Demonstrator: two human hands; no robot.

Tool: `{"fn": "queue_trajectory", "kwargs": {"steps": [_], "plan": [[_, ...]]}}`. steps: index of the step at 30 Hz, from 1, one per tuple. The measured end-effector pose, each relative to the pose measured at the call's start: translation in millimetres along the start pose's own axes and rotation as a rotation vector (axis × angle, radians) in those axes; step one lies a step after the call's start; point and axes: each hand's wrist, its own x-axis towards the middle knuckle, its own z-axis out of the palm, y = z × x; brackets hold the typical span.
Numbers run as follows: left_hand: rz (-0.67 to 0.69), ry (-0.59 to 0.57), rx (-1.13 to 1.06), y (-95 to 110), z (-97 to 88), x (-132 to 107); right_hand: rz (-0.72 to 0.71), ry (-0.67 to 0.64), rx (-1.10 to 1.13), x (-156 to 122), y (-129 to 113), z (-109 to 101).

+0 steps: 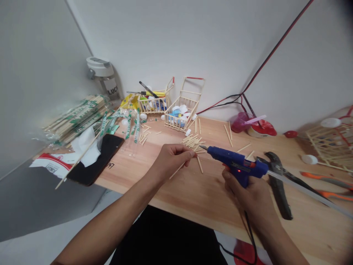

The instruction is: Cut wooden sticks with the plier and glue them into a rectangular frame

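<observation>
My right hand (249,191) is wrapped round the handle of a blue glue gun (234,162), whose small red light is lit. A long clear glue stick (300,187) juts from its back end. The nozzle points left, close to the fingers of my left hand (176,156). Those fingers are pinched on a thin wooden stick (176,172) that slants down to the left. Just beyond my left hand lies a pile of short cut wooden sticks (194,141), with one loose stick (200,165) in front of it.
Two small stick-built carts, one nearer (179,114) and one behind (153,105), hold bottle caps and tools. At the left are bundled chopsticks (79,114), a black phone (96,162) and a bottle (106,79). Black pliers (278,180) and orange-handled pliers (325,177) lie right.
</observation>
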Motion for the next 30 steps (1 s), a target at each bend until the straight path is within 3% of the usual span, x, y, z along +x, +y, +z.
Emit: {"fn": "queue_trajectory", "kwargs": {"steps": [30], "plan": [[-0.008, -0.001, -0.007, -0.3, -0.4, -0.2, 0.009, -0.006, -0.021, 0.7, -1.1, -1.0]]}}
